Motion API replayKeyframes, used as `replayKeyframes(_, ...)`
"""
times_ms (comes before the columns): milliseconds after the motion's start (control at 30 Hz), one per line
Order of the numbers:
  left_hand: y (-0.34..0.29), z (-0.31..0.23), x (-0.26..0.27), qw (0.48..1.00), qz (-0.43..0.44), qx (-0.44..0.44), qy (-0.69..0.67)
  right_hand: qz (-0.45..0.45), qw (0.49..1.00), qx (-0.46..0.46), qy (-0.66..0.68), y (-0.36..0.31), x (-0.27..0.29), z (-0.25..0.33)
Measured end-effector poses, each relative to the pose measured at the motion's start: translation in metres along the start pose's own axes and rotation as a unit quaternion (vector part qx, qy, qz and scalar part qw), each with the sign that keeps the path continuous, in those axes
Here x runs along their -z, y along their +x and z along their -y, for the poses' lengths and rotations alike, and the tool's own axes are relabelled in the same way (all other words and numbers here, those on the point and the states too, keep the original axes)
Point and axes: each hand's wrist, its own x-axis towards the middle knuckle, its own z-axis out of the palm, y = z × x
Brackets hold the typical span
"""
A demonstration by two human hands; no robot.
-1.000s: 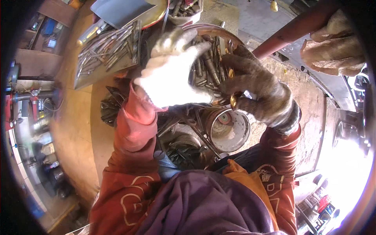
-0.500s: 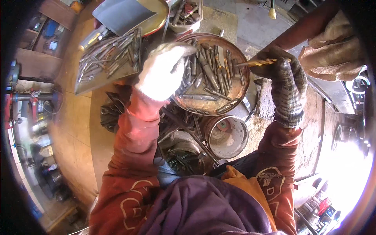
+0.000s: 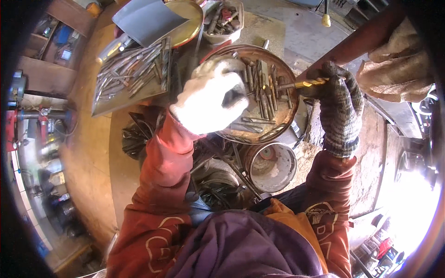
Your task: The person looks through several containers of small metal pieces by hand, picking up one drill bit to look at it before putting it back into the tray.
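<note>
My right hand [image 3: 342, 106], in a dirty knitted glove, is closed on a drill bit [image 3: 313, 83] with golden flutes; its grey shank points left over the round tray's edge. My left hand [image 3: 208, 99], in a glove glaring white in the light, hovers over the left part of the round rusty tray [image 3: 281, 121]. Its thumb and fingers curl together into a ring; whether anything is pinched in them is hidden. Several loose drill bits [image 3: 265, 92] lie in that tray, mostly lengthwise, partly covered by my left hand.
Left stands a flat metal pan [image 3: 104, 109] heaped with long drill bits [image 3: 134, 69]. Behind are a grey metal sheet [image 3: 148, 21] and a white tub [image 3: 234, 37] of metal pieces. Nearer me is a round bucket [image 3: 288, 175]. A worn work glove [image 3: 394, 69] lies far right.
My left hand has moved right and slightly toward me over the tray, its fingers now curled into a ring. My right hand keeps hold of the drill bit, almost unmoved.
</note>
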Motion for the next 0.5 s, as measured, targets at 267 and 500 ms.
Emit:
replayKeyframes(267,-0.001,0.015,-0.001,0.996,-0.021,-0.004,-0.081,-0.025,0.999,0.014,-0.026,0.003,0.009,-0.005)
replayKeyframes(500,0.001,0.020,-0.004,0.989,-0.059,-0.002,-0.137,-0.066,0.998,-0.001,-0.021,0.005,0.008,-0.007)
